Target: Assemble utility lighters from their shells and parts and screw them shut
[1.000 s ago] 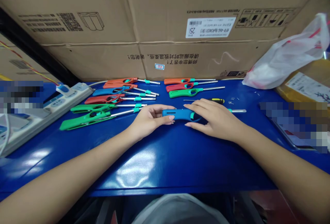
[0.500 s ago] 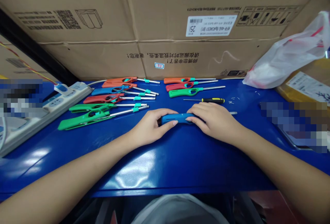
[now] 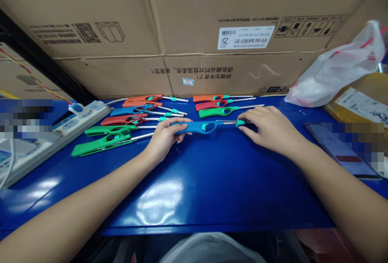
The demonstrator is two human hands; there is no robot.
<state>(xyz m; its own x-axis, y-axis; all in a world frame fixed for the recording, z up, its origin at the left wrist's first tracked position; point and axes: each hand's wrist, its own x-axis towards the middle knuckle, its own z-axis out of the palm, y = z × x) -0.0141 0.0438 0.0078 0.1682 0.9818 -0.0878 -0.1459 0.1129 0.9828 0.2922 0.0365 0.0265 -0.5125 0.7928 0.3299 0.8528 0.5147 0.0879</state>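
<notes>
My left hand [image 3: 165, 137] is closed round the rear of a blue long-nosed lighter [image 3: 194, 127], held level just above the table. My right hand [image 3: 266, 127] pinches a small teal piece [image 3: 240, 123] at the far end of the lighter's metal tube. The teal trigger shows in the lighter's handle loop. Beyond my right hand lie three more lighters: an orange one [image 3: 209, 98], a red one [image 3: 211, 104] and a green one [image 3: 215, 112]. My right hand hides most of the screwdriver behind it.
Several orange, blue, red and green lighters [image 3: 103, 144] lie at the left beside a white power strip [image 3: 71, 125]. A large cardboard box [image 3: 188, 20] stands along the back. At the right are a white plastic bag [image 3: 333, 77], a taped package [image 3: 363, 97] and a phone [image 3: 345, 154].
My right hand has shifted from the blue lighter's handle rightward to the teal piece on its tube. The handle loop and trigger are now uncovered. The lighter has moved slightly left and away from me.
</notes>
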